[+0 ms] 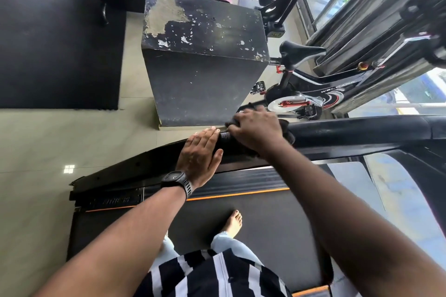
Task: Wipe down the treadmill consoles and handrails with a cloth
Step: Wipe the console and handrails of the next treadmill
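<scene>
- The right hand (pixel 259 129) curls its fingers over a dark, crumpled fabric cloth (pixel 288 131). Its grip presses the cloth onto the thick black padded handrail (pixel 350 131) of the treadmill.
- The left hand (pixel 200 152), with a black wristwatch (pixel 175 179) on its wrist, lies flat with straight fingers at the handrail's free end, just beside the right hand. Its grip is wide and holds nothing.
- The cloth looks soft and light, so it should fold readily round the rail. A good wad held under the palm, as here, likely keeps it from slipping free.
- The handrail looks stiff and fixed, so it can probably bear firm pressure.
- The long stretch of rail beyond the cloth probably awaits wiping.
- The person stands barefoot on the dark treadmill belt (pixel 265 224). A scuffed black box (pixel 205 55) and a black exercise bike (pixel 313 94) stand on the tiled floor beyond the rail.
</scene>
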A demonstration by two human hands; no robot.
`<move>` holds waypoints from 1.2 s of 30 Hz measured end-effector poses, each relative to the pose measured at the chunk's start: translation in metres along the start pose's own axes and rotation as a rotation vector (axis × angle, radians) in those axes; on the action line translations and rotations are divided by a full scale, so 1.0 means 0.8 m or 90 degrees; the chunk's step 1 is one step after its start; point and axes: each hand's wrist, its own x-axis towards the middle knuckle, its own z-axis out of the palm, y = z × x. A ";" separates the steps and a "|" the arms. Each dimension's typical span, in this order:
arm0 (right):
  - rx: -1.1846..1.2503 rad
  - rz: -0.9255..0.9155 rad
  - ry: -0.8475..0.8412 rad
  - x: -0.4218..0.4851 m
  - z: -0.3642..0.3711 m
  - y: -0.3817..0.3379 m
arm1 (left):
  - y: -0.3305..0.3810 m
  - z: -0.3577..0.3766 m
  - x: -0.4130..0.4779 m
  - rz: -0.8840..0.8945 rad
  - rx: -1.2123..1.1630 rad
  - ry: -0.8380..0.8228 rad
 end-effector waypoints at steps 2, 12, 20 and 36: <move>0.045 0.088 0.018 -0.001 0.003 0.016 | 0.004 -0.002 0.002 0.005 -0.004 -0.014; -0.031 -0.020 0.083 -0.034 0.015 0.007 | 0.016 0.001 0.002 -0.022 0.020 -0.027; 0.009 0.163 0.209 -0.086 0.051 0.003 | 0.028 0.002 0.002 -0.044 0.014 -0.022; -0.014 0.023 0.206 -0.080 0.050 0.011 | 0.038 0.001 0.002 -0.044 0.007 -0.026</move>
